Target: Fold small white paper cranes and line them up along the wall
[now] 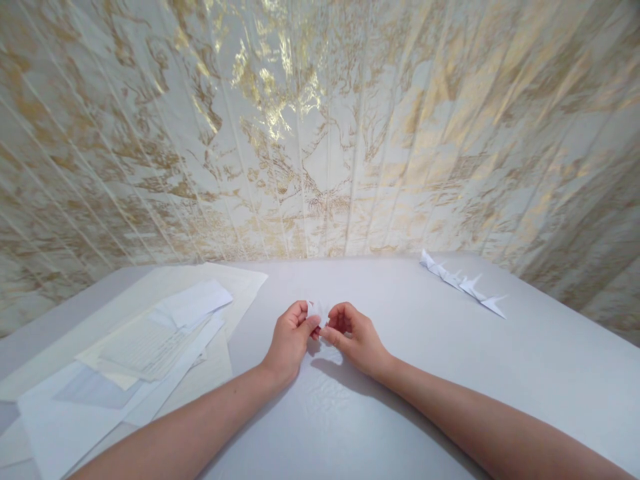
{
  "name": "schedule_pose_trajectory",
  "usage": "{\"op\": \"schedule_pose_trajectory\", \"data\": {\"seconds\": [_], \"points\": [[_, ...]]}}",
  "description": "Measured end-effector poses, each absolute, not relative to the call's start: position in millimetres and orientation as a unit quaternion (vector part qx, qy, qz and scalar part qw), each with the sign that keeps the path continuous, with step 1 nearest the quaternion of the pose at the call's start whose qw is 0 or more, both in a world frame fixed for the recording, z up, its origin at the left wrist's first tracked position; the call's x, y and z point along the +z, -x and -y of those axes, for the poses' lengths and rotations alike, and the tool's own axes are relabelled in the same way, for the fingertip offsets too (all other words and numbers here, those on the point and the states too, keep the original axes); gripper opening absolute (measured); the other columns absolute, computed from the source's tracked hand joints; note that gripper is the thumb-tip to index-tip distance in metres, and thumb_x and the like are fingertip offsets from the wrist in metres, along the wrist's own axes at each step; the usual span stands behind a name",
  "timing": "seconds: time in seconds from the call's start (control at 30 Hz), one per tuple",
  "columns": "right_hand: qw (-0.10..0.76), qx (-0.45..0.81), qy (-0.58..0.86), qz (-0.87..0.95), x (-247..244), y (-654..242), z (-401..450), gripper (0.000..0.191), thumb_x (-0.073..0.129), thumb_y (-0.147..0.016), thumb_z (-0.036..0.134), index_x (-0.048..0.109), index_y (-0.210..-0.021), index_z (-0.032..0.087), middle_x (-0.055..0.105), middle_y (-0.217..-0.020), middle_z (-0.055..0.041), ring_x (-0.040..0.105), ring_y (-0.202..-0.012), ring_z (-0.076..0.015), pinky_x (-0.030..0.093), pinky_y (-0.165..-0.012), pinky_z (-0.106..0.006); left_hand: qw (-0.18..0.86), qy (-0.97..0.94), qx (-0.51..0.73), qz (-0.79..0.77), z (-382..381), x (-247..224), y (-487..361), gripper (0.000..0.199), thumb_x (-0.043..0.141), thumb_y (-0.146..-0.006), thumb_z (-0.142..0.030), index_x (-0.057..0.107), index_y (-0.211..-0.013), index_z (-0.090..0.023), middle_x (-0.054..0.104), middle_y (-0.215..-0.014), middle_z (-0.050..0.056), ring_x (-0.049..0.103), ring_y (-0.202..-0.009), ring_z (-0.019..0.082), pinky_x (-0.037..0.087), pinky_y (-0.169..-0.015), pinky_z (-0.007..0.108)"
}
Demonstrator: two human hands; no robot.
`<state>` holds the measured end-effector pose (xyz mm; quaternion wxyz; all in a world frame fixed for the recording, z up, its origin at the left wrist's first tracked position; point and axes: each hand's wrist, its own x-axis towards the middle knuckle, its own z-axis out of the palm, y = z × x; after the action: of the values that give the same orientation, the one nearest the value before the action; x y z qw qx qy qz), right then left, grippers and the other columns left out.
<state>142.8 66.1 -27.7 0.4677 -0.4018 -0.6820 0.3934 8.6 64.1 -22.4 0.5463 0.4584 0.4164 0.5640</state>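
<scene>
A gold-patterned drape (310, 167) hangs beyond the far edge of a pale bench (500, 360). Overlapping loose sheets (150, 347), some bearing lines of text, spread along the left edge, seemingly kept within reach. Pointed folded-paper figures (469, 287) line up near the far right corner, probably set there to spare them from passing sleeves and arms. Midway between the side edges, the left hand (290, 337) pinches a small white folded paper (316, 311) between thumb and fingers, apparently to steady it; the right hand (360, 340) curls beside it, its contact unclear.
</scene>
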Motion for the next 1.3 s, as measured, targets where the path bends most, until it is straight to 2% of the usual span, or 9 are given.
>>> {"op": "schedule_pose_trajectory", "data": {"seconds": [0.2, 0.5, 0.7, 0.8, 0.9, 1.2, 1.3], "points": [[0.466, 0.370, 0.407, 0.693, -26.7, -139.2, -61.8, 0.016, 0.055, -0.076, 0.032, 0.046, -0.073, 0.019, 0.051, -0.060, 0.0028, 0.045, -0.054, -0.0096, 0.037, -0.050, -0.021, 0.534, -0.476, 0.562, -0.415, -60.0, -17.8, -10.4, 0.011, 0.060, -0.063, -0.022, 0.051, -0.068, -0.017, 0.051, -0.052, -0.007, 0.045, -0.048, 0.007, 0.037, -0.050, 0.019], [0.475, 0.397, 0.387, 0.683, -26.4, -139.9, -64.2, 0.014, 0.054, -0.076, 0.030, 0.048, -0.071, 0.018, 0.053, -0.060, 0.0018, 0.046, -0.053, -0.0099, 0.038, -0.051, -0.022, 0.554, -0.469, 0.558, -0.403, -59.5, -19.1, -9.4, 0.015, 0.063, -0.063, -0.024, 0.051, -0.071, -0.018, 0.055, -0.053, -0.006, 0.049, -0.048, 0.007, 0.039, -0.052, 0.019], [0.514, 0.360, 0.360, 0.691, -28.4, -147.0, -72.1, 0.013, 0.059, -0.072, 0.028, 0.051, -0.067, 0.019, 0.051, -0.077, -0.0021, 0.051, -0.072, -0.0139, 0.043, -0.060, -0.025, 0.588, -0.453, 0.525, -0.416, -58.2, -14.9, -9.0, 0.022, 0.068, -0.061, -0.030, 0.053, -0.069, -0.016, 0.061, -0.058, -0.003, 0.055, -0.055, 0.010, 0.042, -0.057, 0.021], [0.506, 0.393, 0.365, 0.675, -30.8, -148.1, -73.4, 0.012, 0.055, -0.074, 0.027, 0.049, -0.069, 0.019, 0.050, -0.070, -0.0001, 0.050, -0.064, -0.0124, 0.042, -0.058, -0.025, 0.563, -0.468, 0.524, -0.435, -58.1, -14.9, -8.6, 0.020, 0.068, -0.060, -0.028, 0.053, -0.061, -0.015, 0.058, -0.055, -0.003, 0.052, -0.055, 0.009, 0.039, -0.056, 0.021], [0.503, 0.422, 0.380, 0.651, -33.3, -147.2, -73.6, 0.011, 0.054, -0.073, 0.028, 0.048, -0.071, 0.019, 0.047, -0.062, 0.0031, 0.045, -0.056, -0.0102, 0.037, -0.053, -0.023, 0.532, -0.475, 0.527, -0.462, -58.6, -16.5, -8.7, 0.018, 0.068, -0.058, -0.024, 0.053, -0.055, -0.014, 0.051, -0.050, -0.005, 0.043, -0.049, 0.007, 0.033, -0.050, 0.020], [0.495, 0.488, 0.395, 0.601, -27.6, -146.6, -72.4, 0.008, 0.057, -0.060, 0.019, 0.051, -0.063, 0.017, 0.044, -0.054, 0.0061, 0.038, -0.051, -0.0083, 0.029, -0.050, -0.022, 0.530, -0.485, 0.498, -0.485, -60.1, -18.1, -7.3, 0.019, 0.067, -0.054, -0.021, 0.050, -0.051, -0.015, 0.045, -0.046, -0.006, 0.036, -0.045, 0.006, 0.025, -0.046, 0.020], [0.472, 0.514, 0.395, 0.597, -27.4, -147.4, -73.0, 0.012, 0.061, -0.058, 0.020, 0.050, -0.060, 0.017, 0.043, -0.051, 0.0068, 0.036, -0.048, -0.0074, 0.026, -0.048, -0.022, 0.529, -0.496, 0.486, -0.488, -60.7, -19.8, -7.3, 0.018, 0.065, -0.054, -0.021, 0.048, -0.050, -0.015, 0.043, -0.045, -0.006, 0.035, -0.046, 0.006, 0.024, -0.046, 0.020]]}}
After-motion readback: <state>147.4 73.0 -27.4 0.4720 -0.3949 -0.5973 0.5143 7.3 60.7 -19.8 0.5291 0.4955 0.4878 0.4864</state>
